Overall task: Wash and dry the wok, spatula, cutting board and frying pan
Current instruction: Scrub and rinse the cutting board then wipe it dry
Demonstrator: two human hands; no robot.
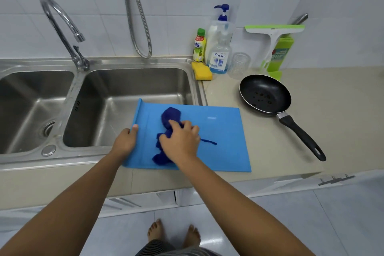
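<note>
My right hand [180, 141] is curled round a dark blue cloth [170, 118] and presses it flat on the blue cutting board [224, 141]. Just left of it, my left hand [124, 141] grips the board's raised left edge, with the thumb hooked over the lip. I judge this to be the drying step for the board.

1. Support. The board lies mostly on the tabletop [311, 122], but the corner beyond my left hand overhangs the right basin of the sink [133, 81]. Pressure from the cloth on that corner could tip the board into the basin.
2. Grip. If the left hand loosens, wiping strokes could push the board sideways (a wet underside would make this likelier).
3. Cloth. A loose strand trails to the right of my right hand; it could snag under the palm and bunch the cloth.
4. Clearance. The frying pan [265, 94] sits on the tabletop beyond and to the right of my right hand, apart from the board, with dark specks inside. A wide stroke to the right could drive the board toward it.

The wok and spatula are not in view.
</note>
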